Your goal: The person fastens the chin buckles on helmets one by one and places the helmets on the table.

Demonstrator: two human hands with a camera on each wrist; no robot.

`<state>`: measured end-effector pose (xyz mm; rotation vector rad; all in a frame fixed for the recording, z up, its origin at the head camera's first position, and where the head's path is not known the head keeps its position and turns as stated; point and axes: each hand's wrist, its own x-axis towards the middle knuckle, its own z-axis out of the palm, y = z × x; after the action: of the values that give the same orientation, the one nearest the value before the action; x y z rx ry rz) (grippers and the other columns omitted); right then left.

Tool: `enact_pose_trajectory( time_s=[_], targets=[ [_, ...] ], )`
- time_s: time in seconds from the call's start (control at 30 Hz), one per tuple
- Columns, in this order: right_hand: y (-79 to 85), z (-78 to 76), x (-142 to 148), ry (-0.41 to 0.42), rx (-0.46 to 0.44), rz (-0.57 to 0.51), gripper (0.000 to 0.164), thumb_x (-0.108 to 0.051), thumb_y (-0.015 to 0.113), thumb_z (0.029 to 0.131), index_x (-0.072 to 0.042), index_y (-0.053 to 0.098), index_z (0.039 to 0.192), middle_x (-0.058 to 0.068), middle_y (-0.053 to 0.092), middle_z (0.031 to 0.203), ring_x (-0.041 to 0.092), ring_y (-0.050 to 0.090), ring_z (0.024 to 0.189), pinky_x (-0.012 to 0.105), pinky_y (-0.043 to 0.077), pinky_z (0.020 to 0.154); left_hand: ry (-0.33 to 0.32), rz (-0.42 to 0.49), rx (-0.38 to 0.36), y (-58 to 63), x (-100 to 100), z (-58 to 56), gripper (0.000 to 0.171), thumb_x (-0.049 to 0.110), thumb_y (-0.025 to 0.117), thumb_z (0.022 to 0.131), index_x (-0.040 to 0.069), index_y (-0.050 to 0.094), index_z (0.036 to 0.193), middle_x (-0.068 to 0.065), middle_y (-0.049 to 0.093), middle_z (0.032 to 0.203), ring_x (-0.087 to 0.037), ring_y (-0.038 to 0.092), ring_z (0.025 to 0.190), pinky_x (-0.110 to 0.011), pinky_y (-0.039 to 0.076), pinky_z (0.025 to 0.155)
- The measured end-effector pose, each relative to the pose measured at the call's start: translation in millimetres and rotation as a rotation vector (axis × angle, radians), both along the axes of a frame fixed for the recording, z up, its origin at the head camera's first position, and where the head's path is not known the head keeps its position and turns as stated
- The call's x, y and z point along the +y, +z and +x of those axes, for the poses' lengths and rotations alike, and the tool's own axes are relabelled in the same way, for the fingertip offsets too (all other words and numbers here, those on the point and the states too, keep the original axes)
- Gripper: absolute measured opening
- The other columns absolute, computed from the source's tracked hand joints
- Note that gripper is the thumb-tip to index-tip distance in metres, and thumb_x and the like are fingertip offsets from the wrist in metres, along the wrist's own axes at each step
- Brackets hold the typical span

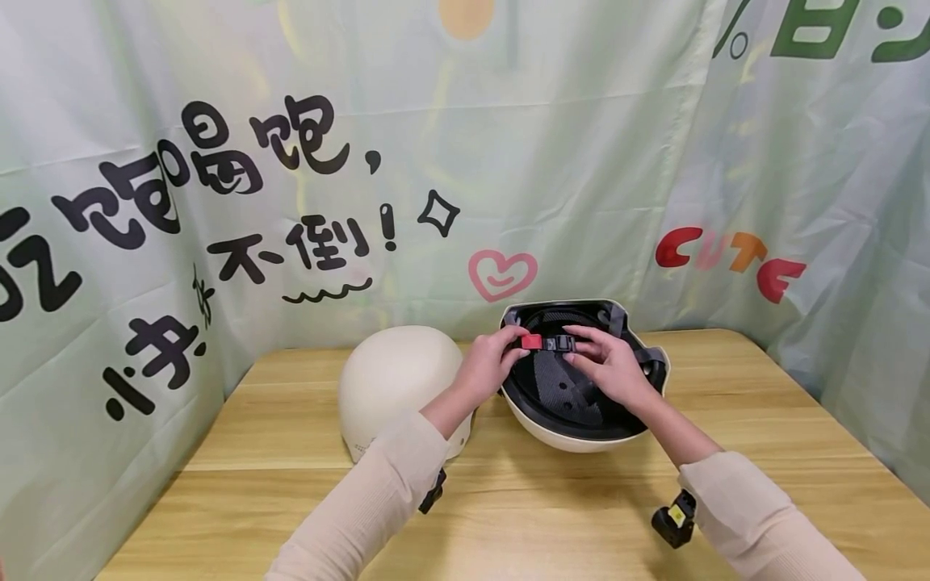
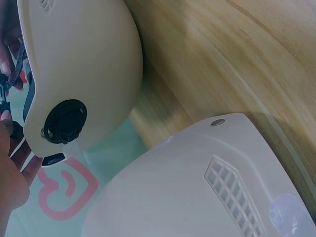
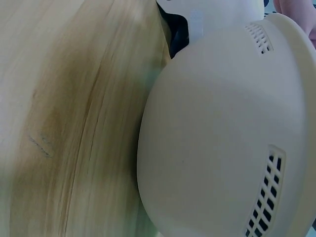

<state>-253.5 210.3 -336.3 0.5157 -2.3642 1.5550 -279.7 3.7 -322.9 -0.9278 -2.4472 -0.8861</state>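
Observation:
A cream helmet lies upside down on the table, its black padded lining facing up. Over its opening a chin strap buckle with a red end is held between both hands. The left hand pinches the red end with thumb and fingertips. From the other side, the right hand pinches the black part. In the left wrist view, a round black knob shows on the helmet's outside. The right wrist view is mostly the helmet's shell, with only a bit of finger at the top right.
A second cream helmet stands dome up to the left, close beside the first. Both are on a wooden table. A printed curtain hangs right behind the table. Small black wrist cameras hang below the sleeves.

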Motion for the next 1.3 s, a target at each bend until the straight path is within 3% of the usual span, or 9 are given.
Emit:
enact_pose_trajectory(
  time_s=[0.17, 0.3, 0.5, 0.8, 0.93, 1.07, 1.3],
  targets=[
    [0.7, 0.7, -1.6, 0.005, 0.000, 0.036, 0.039, 0.003, 0.061, 0.085, 0.008, 0.053, 0.123, 0.032, 0.063, 0.104, -0.007, 0.053, 0.069, 0.015, 0.043, 0.053, 0.007, 0.002, -0.021, 0.5, -0.2, 1.2, 0.026, 0.017, 0.061, 0.088, 0.008, 0.062, 0.113, -0.006, 0.070, 0.103, -0.018, 0.063, 0.083, -0.030, 0.051, 0.075],
    [-0.9, 2.1, -2.4, 0.000, -0.008, 0.053, 0.039, -0.002, 0.064, 0.085, 0.008, 0.054, 0.121, 0.030, 0.065, 0.102, -0.010, 0.056, 0.077, 0.012, 0.046, 0.064, 0.010, -0.008, -0.029, -0.7, -0.2, 2.1, 0.026, 0.016, 0.061, 0.088, 0.008, 0.062, 0.113, -0.007, 0.070, 0.105, -0.021, 0.065, 0.087, -0.033, 0.052, 0.077],
    [1.7, 3.7, -3.2, -0.021, 0.021, 0.088, 0.033, -0.005, 0.065, 0.085, 0.007, 0.059, 0.115, 0.026, 0.068, 0.097, -0.010, 0.056, 0.074, 0.013, 0.045, 0.062, 0.018, -0.043, -0.026, -0.2, -0.3, 3.2, 0.025, 0.017, 0.060, 0.089, 0.009, 0.063, 0.112, -0.007, 0.070, 0.103, -0.019, 0.065, 0.085, -0.030, 0.051, 0.074],
    [6.1, 1.9, -1.8, -0.095, 0.082, 0.252, 0.030, -0.011, 0.070, 0.081, 0.001, 0.066, 0.109, 0.016, 0.069, 0.084, -0.001, 0.053, 0.065, 0.018, 0.042, 0.054, 0.021, -0.075, -0.015, 0.2, -1.2, 4.2, 0.025, 0.017, 0.061, 0.088, 0.010, 0.064, 0.111, -0.007, 0.070, 0.103, -0.021, 0.065, 0.085, -0.030, 0.051, 0.075],
    [2.8, 0.0, -0.1, -0.113, 0.115, 0.330, 0.029, -0.012, 0.071, 0.080, 0.000, 0.068, 0.107, 0.016, 0.069, 0.088, 0.007, 0.056, 0.064, 0.018, 0.044, 0.055, -0.010, -0.076, -0.020, -4.6, 0.7, 3.2, 0.025, 0.017, 0.061, 0.088, 0.009, 0.063, 0.112, -0.007, 0.069, 0.104, -0.021, 0.064, 0.083, -0.029, 0.050, 0.074],
    [-0.4, -1.0, 1.0, -0.124, 0.148, 0.393, 0.030, -0.012, 0.072, 0.079, -0.001, 0.068, 0.106, 0.018, 0.069, 0.095, 0.014, 0.054, 0.063, 0.019, 0.045, 0.054, -0.022, -0.077, -0.018, -7.2, 3.4, 3.6, 0.025, 0.016, 0.061, 0.088, 0.008, 0.063, 0.112, -0.006, 0.069, 0.106, -0.021, 0.065, 0.094, -0.031, 0.052, 0.083],
    [-3.3, -1.8, 1.9, -0.138, 0.185, 0.407, 0.029, -0.013, 0.073, 0.078, -0.002, 0.069, 0.105, 0.018, 0.069, 0.098, 0.011, 0.049, 0.067, 0.020, 0.045, 0.056, -0.037, -0.097, -0.031, -6.7, 3.6, 5.1, 0.027, 0.014, 0.063, 0.088, 0.007, 0.061, 0.114, -0.009, 0.067, 0.111, -0.023, 0.064, 0.101, -0.032, 0.050, 0.089]
  ],
)
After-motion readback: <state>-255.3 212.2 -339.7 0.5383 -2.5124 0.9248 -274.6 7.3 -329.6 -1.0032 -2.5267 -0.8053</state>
